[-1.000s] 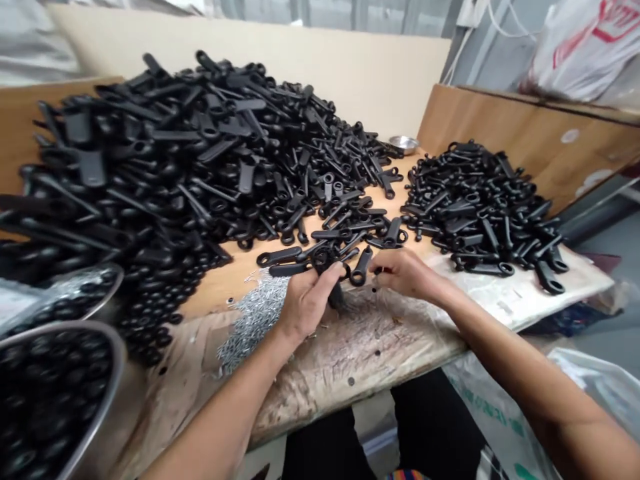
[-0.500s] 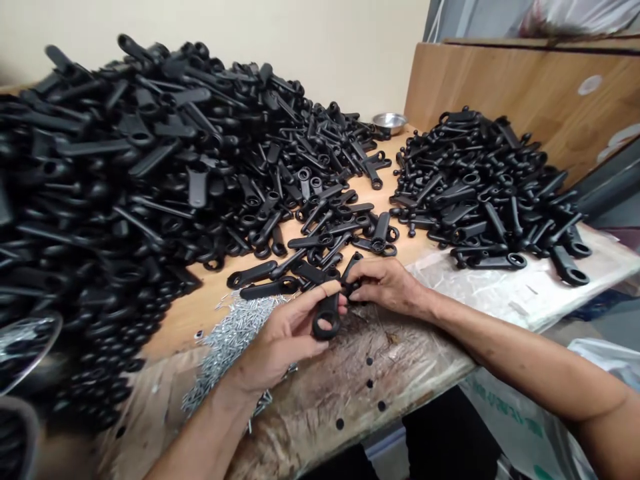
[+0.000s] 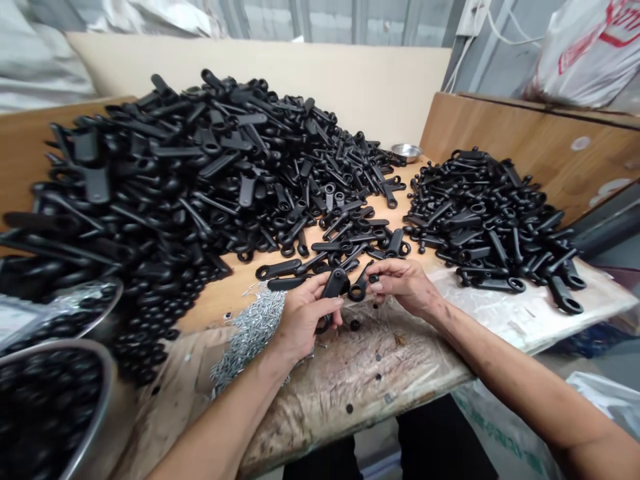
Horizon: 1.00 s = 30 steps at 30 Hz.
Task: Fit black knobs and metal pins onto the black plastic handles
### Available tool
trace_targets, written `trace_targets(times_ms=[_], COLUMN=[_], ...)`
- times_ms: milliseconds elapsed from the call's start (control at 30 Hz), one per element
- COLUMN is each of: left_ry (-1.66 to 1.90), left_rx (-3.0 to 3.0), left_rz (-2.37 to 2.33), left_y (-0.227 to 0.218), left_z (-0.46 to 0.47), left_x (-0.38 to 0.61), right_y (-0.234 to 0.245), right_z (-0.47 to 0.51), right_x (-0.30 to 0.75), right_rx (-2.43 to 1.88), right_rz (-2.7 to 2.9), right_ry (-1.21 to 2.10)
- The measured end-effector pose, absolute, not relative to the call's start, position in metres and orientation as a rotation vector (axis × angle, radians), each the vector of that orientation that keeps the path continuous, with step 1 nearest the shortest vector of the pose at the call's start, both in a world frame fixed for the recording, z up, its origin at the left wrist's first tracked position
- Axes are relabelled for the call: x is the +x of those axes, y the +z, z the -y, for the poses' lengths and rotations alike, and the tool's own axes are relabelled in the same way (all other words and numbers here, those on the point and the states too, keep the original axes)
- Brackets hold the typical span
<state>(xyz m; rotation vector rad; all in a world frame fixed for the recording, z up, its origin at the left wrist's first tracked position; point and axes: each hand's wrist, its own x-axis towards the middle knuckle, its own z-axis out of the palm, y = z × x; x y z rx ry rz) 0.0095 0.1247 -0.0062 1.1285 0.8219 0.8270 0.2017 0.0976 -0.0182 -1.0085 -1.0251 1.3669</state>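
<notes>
My left hand is closed around a black plastic crank handle, its broad flat arm facing up and its lower end partly hidden by my fingers. Just to the right, my right hand pinches a small round black knob between thumb and fingers. A second black handle with a ring end lies between the two hands; whether my right fingers touch it I cannot tell. Left of my left hand is a heap of small silver pins. Several loose handles lie just beyond the hands.
A high pile of black handles fills the left and back. Another pile of black pieces stands at right. Small black knobs spread beside a metal bowl at lower left. A small metal dish sits at the back.
The view has tilted up and shifted left. In my left hand the handle has turned from ring end showing to flat arm showing. My right hand has drawn slightly apart, and a knob now shows in it.
</notes>
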Motion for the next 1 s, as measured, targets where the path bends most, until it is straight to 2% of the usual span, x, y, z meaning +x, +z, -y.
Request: trace_targets(times_ms=[267,467,667,867,1000], left_ry=[0.931,0.927,1.004,1.188,1.249], left_rx=[1.022,1.064,1.168,1.208,1.321], left_rz=[-0.743,-0.652,-0.589,-0.797,-1.234], left_y=[-0.012,-0.007,0.012,0.044,0.053], left_z=[-0.134,-0.144,-0.156,-0.159,-0.155], left_x=[0.006,-0.003,-0.029,-0.061,-0.074], right_y=[-0.007,-0.013,-0.024,-0.022,-0.017], right_z=[-0.071,-0.073,-0.08,-0.081,-0.08], right_x=[0.179,0.18,0.188,0.19,0.186], right_rx=[-1.164,-1.348,-1.317,-1.196,-1.183], right_rz=[1.475,1.445,1.411,1.375,1.385], right_ry=[1.401,1.234,1.11,0.999,0.935])
